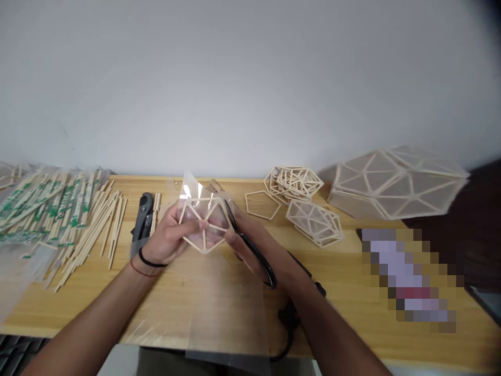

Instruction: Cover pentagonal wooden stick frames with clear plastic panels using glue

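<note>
1. A pentagon frame of thin wooden sticks, with spokes meeting near its middle, is held above the wooden table, near its centre. Clear film covers the frame and juts up past its far edge.
2. The left hand grips the frame from the left, thumb pressed on the front face, fingers closed behind it. Two bands, one black and one red, sit on that wrist.
3. The right hand is closed on black scissors; the blades point up along the frame's right edge, touching or just beside the film.
4. A larger clear sheet lies flat on the table under both hands and overhangs the near edge.
5. A dark cutter tool lies just left of the left hand.
6. Further left: a spread of loose sticks and wrapped chopsticks.
7. Right of the hands: an empty pentagon frame, a stack of frames, a small covered panel, and a large faceted dome at the far right.
</note>
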Demonstrator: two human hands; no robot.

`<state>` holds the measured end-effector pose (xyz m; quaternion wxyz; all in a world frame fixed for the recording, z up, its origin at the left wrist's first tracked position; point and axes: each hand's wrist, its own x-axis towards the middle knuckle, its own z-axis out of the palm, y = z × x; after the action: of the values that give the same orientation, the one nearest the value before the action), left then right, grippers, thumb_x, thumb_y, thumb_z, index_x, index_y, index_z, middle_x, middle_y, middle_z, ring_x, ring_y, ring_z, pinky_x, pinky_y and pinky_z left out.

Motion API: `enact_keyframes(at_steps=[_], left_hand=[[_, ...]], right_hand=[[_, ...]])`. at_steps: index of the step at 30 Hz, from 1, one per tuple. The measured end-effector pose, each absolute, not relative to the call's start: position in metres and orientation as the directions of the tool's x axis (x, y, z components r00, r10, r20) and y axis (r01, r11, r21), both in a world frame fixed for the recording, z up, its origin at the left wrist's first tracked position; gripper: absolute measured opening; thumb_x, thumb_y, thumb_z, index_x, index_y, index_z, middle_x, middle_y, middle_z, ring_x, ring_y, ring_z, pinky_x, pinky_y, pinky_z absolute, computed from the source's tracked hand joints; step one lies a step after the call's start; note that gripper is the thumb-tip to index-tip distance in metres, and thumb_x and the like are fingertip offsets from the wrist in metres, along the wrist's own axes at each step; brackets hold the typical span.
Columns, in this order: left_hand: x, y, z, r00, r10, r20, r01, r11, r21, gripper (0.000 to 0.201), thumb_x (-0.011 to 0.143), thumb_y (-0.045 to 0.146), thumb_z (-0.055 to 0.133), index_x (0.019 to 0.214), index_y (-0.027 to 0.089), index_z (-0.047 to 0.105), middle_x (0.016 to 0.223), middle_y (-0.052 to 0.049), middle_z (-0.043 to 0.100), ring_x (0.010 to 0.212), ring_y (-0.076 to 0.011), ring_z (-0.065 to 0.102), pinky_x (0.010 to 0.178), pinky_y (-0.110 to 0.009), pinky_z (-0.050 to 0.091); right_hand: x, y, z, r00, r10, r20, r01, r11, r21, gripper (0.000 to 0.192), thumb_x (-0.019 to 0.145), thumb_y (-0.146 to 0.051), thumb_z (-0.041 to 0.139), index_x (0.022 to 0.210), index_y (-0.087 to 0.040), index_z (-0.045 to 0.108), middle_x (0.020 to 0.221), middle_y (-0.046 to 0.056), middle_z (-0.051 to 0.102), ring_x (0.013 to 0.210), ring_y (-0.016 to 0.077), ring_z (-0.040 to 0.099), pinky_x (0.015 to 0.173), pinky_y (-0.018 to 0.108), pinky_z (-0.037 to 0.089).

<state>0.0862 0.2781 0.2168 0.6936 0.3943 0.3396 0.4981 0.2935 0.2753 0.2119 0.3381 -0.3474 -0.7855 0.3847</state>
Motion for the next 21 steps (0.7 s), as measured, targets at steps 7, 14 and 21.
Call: enact_keyframes(at_steps=[7, 14, 21], left_hand=[[0.0894, 0.2745, 0.2210, 0.274, 0.956, -0.105, -0.423, 0.218, 0.880, 0.025, 0.073, 0.020, 0.090, 0.091, 0.016, 0.073, 0.075, -0.006, 0.080, 0.061, -0.0219, 0.077, 0.056, -0.029, 0.065], [0.0881, 0.2761, 0.2176, 0.258, 0.962, -0.093, -0.441, 0.202, 0.874, 0.034, 0.072, 0.018, 0.090, 0.097, 0.017, 0.066, 0.079, -0.006, 0.082, 0.062, -0.0239, 0.078, 0.054, -0.029, 0.064], [0.0884, 0.2768, 0.2190, 0.198, 0.978, -0.065, -0.406, 0.142, 0.903, 0.048, 0.071, 0.018, 0.091, 0.113, 0.016, 0.068, 0.088, -0.008, 0.083, 0.071, -0.0246, 0.080, 0.055, -0.027, 0.063]], right_hand=[[0.2916, 0.2765, 0.2031, -0.466, 0.843, 0.269, 0.286, 0.431, -0.856, 0.055, 0.102, -0.075, 0.034, 0.085, -0.026, 0.052, 0.075, 0.005, 0.056, 0.076, 0.0254, 0.060, 0.065, 0.041, 0.050], [0.2915, 0.2762, 0.2072, -0.448, 0.855, 0.261, 0.314, 0.424, -0.850, 0.059, 0.101, -0.075, 0.037, 0.078, -0.024, 0.055, 0.069, 0.003, 0.054, 0.071, 0.0215, 0.058, 0.060, 0.035, 0.045], [0.2884, 0.2733, 0.2126, -0.407, 0.874, 0.265, 0.341, 0.414, -0.844, 0.062, 0.100, -0.078, 0.037, 0.073, -0.024, 0.048, 0.072, 0.001, 0.051, 0.066, 0.0175, 0.050, 0.063, 0.033, 0.040]])
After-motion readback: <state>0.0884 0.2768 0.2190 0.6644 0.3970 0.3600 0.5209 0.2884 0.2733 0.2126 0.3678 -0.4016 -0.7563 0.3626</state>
